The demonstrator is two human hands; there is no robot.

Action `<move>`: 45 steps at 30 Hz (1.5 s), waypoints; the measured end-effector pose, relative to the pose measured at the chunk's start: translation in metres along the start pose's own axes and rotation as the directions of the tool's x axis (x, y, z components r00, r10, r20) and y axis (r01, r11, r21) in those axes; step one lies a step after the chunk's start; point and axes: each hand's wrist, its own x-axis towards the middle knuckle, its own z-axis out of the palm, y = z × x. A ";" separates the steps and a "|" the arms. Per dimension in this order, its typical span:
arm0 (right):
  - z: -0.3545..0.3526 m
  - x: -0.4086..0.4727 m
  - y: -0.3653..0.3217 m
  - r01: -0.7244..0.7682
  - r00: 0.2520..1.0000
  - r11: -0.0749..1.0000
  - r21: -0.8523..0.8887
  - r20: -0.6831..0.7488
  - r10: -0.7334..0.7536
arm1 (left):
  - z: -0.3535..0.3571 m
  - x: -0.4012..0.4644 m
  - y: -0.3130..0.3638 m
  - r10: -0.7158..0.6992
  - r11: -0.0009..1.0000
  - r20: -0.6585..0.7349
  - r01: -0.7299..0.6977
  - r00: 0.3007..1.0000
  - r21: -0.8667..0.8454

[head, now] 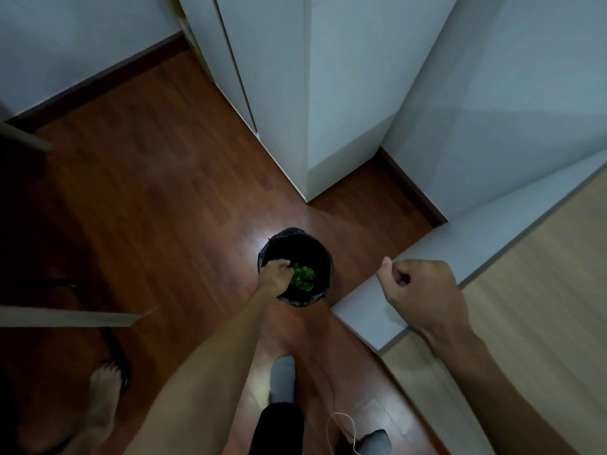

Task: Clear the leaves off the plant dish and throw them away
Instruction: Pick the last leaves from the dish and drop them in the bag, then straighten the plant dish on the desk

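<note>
A: What is seen, from the biggest thing down?

B: A reddish-brown wooden plank floor (pixel 157 178) fills the left and centre of the frame. A tall white cabinet (pixel 295 93) stands at upper centre, and a pale wood-topped worktop with a white edge (pixel 532 264) runs along the right side. At lower centre, a small round bin lined with a black plastic bag (pixel 323 257) sits on the floor.

A: And the leaves?

B: A clump of small bright green leaves (pixel 303 276) is seen inside the bin's mouth, right at the tips of the left hand (pixel 276 274). The plant dish itself is not in view.

A: How are the fingers (pixel 285 265) set?

B: On the left hand they are curled toward the leaves; whether the clump is clamped or already let go cannot be told. The right hand (pixel 423 287) is held over the worktop's corner, curled into a loose fist, with nothing seen in it.

A: What would make the drop go well?

B: The hand is best kept low inside the rim, and the fingers spread fully, so that no leaf clings or drifts onto the floor.
</note>
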 end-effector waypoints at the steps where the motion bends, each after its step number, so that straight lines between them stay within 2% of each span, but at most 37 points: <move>1: -0.001 -0.001 0.000 0.007 1.000 1.000 0.002 -0.017 -0.007 | -0.002 -0.002 -0.002 -0.009 1.000 0.039 0.009 0.999 0.006; 5: -0.004 -0.004 -0.001 0.016 0.997 1.000 0.006 -0.076 -0.016 | -0.005 -0.023 -0.007 0.025 0.995 0.137 -0.039 0.990 0.097; 8: -0.011 -0.010 -0.003 0.004 0.994 0.999 0.038 -0.110 0.001 | -0.011 -0.077 0.012 0.181 0.940 0.158 -0.218 0.971 0.262; 10: -0.021 -0.027 -0.005 -0.077 0.989 0.986 0.146 -0.115 0.095 | -0.017 -0.109 0.023 0.278 0.895 0.159 -0.315 0.947 0.314; 12: -0.035 -0.053 -0.008 -0.152 0.982 0.969 0.196 -0.085 0.171 | -0.028 -0.138 0.038 0.340 0.851 0.179 -0.383 0.923 0.359; 16: -0.085 -0.090 -0.015 -0.154 0.986 0.987 0.049 0.067 0.151 | -0.044 -0.184 0.080 0.453 0.743 0.219 -0.502 0.864 0.442; 18: -0.107 -0.102 -0.012 -0.193 0.973 0.981 0.029 0.136 0.187 | -0.045 -0.209 0.109 0.520 0.685 0.255 -0.576 0.815 0.445; 25: -0.164 -0.163 0.027 -0.400 0.907 0.897 0.190 -0.058 0.417 | 0.015 -0.279 0.192 0.651 0.509 0.378 -0.747 0.659 0.427; 28: -0.190 -0.205 0.047 -0.465 0.851 0.855 0.228 -0.150 0.503 | 0.059 -0.314 0.204 0.718 0.448 0.382 -0.806 0.582 0.386; 32: -0.219 -0.275 0.082 -0.506 0.799 0.828 0.243 -0.228 0.556 | 0.120 -0.363 0.192 0.725 0.388 0.446 -0.847 0.524 0.365; 36: -0.232 -0.343 0.121 -0.573 0.751 0.769 0.282 -0.195 0.631 | 0.177 -0.391 0.164 0.679 0.415 0.511 -0.850 0.527 0.324; 39: -0.244 -0.401 0.155 -0.607 0.683 0.715 0.348 -0.232 0.693 | 0.231 -0.416 0.145 0.650 0.389 0.571 -0.865 0.501 0.317; 45: -0.263 -0.477 0.213 -0.676 0.572 0.629 0.384 -0.264 0.776 | 0.307 -0.441 0.129 0.624 0.493 0.540 -0.821 0.565 0.289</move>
